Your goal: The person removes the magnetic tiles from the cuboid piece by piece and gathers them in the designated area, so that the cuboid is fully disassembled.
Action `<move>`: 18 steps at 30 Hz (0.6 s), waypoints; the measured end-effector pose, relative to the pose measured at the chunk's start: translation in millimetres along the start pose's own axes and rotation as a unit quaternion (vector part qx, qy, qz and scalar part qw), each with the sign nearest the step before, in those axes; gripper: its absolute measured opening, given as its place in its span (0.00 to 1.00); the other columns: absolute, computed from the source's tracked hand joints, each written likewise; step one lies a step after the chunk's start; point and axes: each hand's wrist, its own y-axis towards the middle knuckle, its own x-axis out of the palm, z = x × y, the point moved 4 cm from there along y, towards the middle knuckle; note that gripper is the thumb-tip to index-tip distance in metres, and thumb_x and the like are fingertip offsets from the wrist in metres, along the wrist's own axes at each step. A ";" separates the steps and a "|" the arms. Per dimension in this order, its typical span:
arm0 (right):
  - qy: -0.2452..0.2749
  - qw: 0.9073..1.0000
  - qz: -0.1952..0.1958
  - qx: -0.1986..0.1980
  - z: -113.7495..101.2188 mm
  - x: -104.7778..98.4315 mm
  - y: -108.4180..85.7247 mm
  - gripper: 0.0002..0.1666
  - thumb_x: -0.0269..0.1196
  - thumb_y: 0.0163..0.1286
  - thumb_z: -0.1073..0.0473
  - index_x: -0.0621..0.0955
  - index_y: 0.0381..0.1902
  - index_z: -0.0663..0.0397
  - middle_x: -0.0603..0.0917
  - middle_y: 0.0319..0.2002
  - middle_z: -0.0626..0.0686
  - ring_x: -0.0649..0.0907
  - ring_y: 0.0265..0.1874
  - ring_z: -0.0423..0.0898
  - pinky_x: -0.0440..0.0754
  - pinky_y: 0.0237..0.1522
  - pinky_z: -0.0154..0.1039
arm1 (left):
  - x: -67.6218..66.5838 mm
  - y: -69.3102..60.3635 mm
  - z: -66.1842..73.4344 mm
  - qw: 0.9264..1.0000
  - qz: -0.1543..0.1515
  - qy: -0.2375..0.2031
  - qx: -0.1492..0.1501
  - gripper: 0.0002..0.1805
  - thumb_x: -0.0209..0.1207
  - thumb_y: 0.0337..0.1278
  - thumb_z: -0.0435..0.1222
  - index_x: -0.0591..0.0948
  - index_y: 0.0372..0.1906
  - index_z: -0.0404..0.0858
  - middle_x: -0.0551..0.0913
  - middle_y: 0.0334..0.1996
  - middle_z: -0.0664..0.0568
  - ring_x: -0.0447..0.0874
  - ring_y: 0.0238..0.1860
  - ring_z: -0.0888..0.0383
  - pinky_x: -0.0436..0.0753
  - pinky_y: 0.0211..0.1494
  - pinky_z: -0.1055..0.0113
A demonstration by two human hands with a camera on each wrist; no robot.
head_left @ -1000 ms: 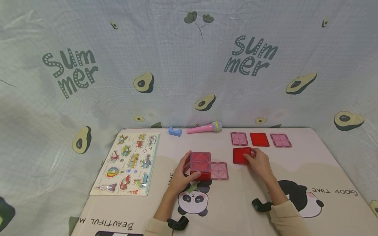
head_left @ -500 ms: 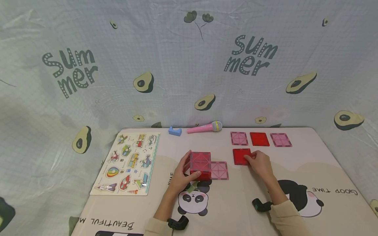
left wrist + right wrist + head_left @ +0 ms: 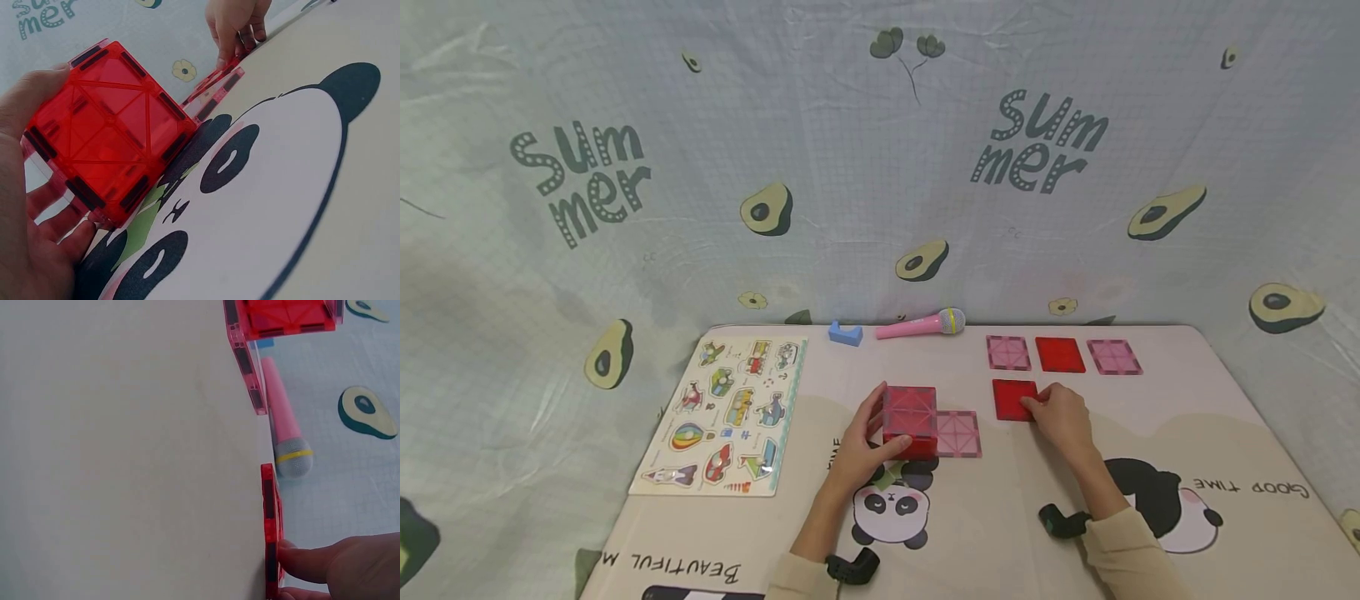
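My left hand (image 3: pixel 859 454) holds the side of a box built from see-through magnetic tiles (image 3: pixel 910 412), with a pink top and a red front. In the left wrist view, the thumb lies at the upper edge of the box's red wall (image 3: pixel 112 122) and the fingers reach round behind. A pink magnetic tile (image 3: pixel 959 434) lies flat against the box's right side. Further right, my right hand (image 3: pixel 1063 421) pinches a red magnetic tile (image 3: pixel 1010 399) by its right edge. That tile lies flat, on or just above the table; I cannot tell which.
Behind the right hand lie a pink tile (image 3: pixel 1008 353), a red tile (image 3: pixel 1060 355) and another pink tile (image 3: pixel 1115 357) in a row. A pink toy microphone (image 3: pixel 917 325) and a blue block (image 3: pixel 846 335) sit at the back edge. A picture puzzle board (image 3: pixel 722 417) is at left.
The red tile in my right hand has come down slightly and towards me, from tilted to flat. My left hand and the box have stayed put.
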 end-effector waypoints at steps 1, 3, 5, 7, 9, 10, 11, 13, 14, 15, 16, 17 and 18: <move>-0.001 1.000 0.001 -0.001 0.2 0.0 -0.1 0.20 0.65 0.69 0.56 0.78 0.42 0.73 0.83 0.32 0.65 0.78 0.28 0.52 0.84 0.31 0.44 | 0.1 0.1 -0.1 1.000 0.000 0.000 -0.001 0.50 0.68 0.55 0.43 0.55 0.80 0.47 0.63 0.77 0.51 0.62 0.77 0.47 0.69 0.75 0.50; -0.001 1.000 0.001 0.000 0.3 0.0 -0.6 0.20 0.65 0.69 0.56 0.78 0.42 0.73 0.83 0.32 0.65 0.78 0.28 0.52 0.84 0.32 0.44 | 0.2 0.0 -0.4 1.000 0.001 -0.001 -0.003 0.50 0.68 0.55 0.43 0.55 0.80 0.47 0.63 0.77 0.51 0.62 0.77 0.47 0.69 0.75 0.50; 0.000 1.000 0.000 0.000 0.0 -0.1 -0.4 0.20 0.65 0.69 0.56 0.77 0.42 0.73 0.83 0.31 0.65 0.78 0.28 0.52 0.84 0.32 0.44 | 0.2 0.1 -0.6 1.000 0.002 0.000 -0.004 0.50 0.68 0.54 0.43 0.55 0.80 0.47 0.63 0.77 0.51 0.62 0.77 0.46 0.69 0.75 0.49; 0.001 1.000 0.000 0.000 0.1 0.0 0.0 0.19 0.65 0.69 0.57 0.77 0.42 0.72 0.83 0.30 0.64 0.78 0.28 0.51 0.83 0.31 0.42 | 0.0 0.2 -0.2 1.000 0.004 0.000 -0.004 0.50 0.68 0.54 0.42 0.55 0.80 0.46 0.63 0.77 0.51 0.62 0.77 0.46 0.69 0.75 0.49; 0.001 1.000 0.000 0.001 0.7 0.2 -0.2 0.20 0.65 0.69 0.56 0.77 0.42 0.72 0.82 0.29 0.63 0.78 0.27 0.51 0.81 0.30 0.39 | 0.0 0.2 0.0 1.000 0.004 -0.001 -0.003 0.50 0.68 0.54 0.42 0.56 0.80 0.46 0.63 0.77 0.51 0.62 0.77 0.46 0.69 0.75 0.48; 0.000 1.000 0.000 0.001 0.9 0.1 -0.3 0.20 0.65 0.69 0.56 0.76 0.42 0.72 0.82 0.28 0.62 0.77 0.27 0.50 0.80 0.29 0.37 | 0.1 0.1 0.1 1.000 0.005 -0.001 -0.003 0.50 0.68 0.54 0.42 0.56 0.80 0.46 0.63 0.77 0.51 0.62 0.77 0.46 0.69 0.75 0.48; 0.000 1.000 -0.001 0.001 0.8 -0.3 -0.4 0.21 0.65 0.69 0.55 0.76 0.42 0.72 0.82 0.27 0.61 0.77 0.26 0.50 0.79 0.28 0.36 | 0.1 0.1 0.4 1.000 0.005 -0.002 -0.002 0.50 0.68 0.54 0.41 0.56 0.80 0.46 0.63 0.77 0.51 0.62 0.77 0.46 0.69 0.75 0.48; -0.004 1.000 0.002 0.000 1.2 -1.3 -0.7 0.22 0.65 0.69 0.54 0.76 0.43 0.72 0.81 0.26 0.60 0.76 0.26 0.50 0.76 0.26 0.34 | 0.1 0.0 0.0 1.000 0.005 -0.003 -0.002 0.49 0.68 0.54 0.41 0.56 0.80 0.46 0.63 0.77 0.51 0.62 0.77 0.46 0.69 0.75 0.48; -0.005 1.000 0.003 -0.001 0.7 -2.1 -1.1 0.23 0.65 0.69 0.54 0.76 0.44 0.73 0.81 0.26 0.60 0.76 0.25 0.50 0.76 0.26 0.34 | 0.2 0.1 -0.3 1.000 0.005 -0.002 -0.002 0.49 0.68 0.54 0.41 0.56 0.80 0.46 0.63 0.77 0.51 0.62 0.77 0.46 0.69 0.75 0.48; -0.006 1.000 0.004 -0.004 0.2 -3.0 -1.3 0.24 0.65 0.69 0.53 0.76 0.45 0.73 0.81 0.26 0.61 0.76 0.25 0.50 0.76 0.26 0.34 | 0.3 0.1 -0.4 1.000 0.005 -0.001 -0.002 0.49 0.68 0.54 0.41 0.56 0.80 0.46 0.64 0.77 0.51 0.62 0.77 0.47 0.69 0.75 0.48; -0.006 1.000 0.007 -0.006 -0.6 -4.0 -1.6 0.25 0.65 0.69 0.53 0.76 0.46 0.73 0.81 0.27 0.61 0.77 0.25 0.50 0.77 0.26 0.35 | 0.2 0.2 -0.4 1.000 0.005 -0.002 -0.001 0.49 0.68 0.54 0.41 0.56 0.80 0.46 0.64 0.77 0.51 0.62 0.77 0.47 0.69 0.75 0.48; -0.005 1.000 0.010 -0.009 -1.8 -5.1 -2.0 0.25 0.65 0.68 0.53 0.76 0.47 0.74 0.81 0.28 0.62 0.77 0.26 0.50 0.79 0.27 0.36 | 0.2 0.3 -0.3 1.000 0.005 -0.003 -0.001 0.49 0.68 0.54 0.41 0.56 0.79 0.46 0.64 0.77 0.51 0.62 0.77 0.46 0.69 0.75 0.48; -0.004 1.000 0.014 -0.013 -3.3 -6.2 -2.4 0.26 0.65 0.68 0.53 0.76 0.48 0.74 0.82 0.29 0.63 0.78 0.26 0.50 0.80 0.28 0.38 | 0.2 0.5 -0.3 1.000 0.005 -0.004 0.000 0.49 0.68 0.54 0.41 0.56 0.79 0.46 0.64 0.77 0.51 0.63 0.77 0.46 0.69 0.75 0.48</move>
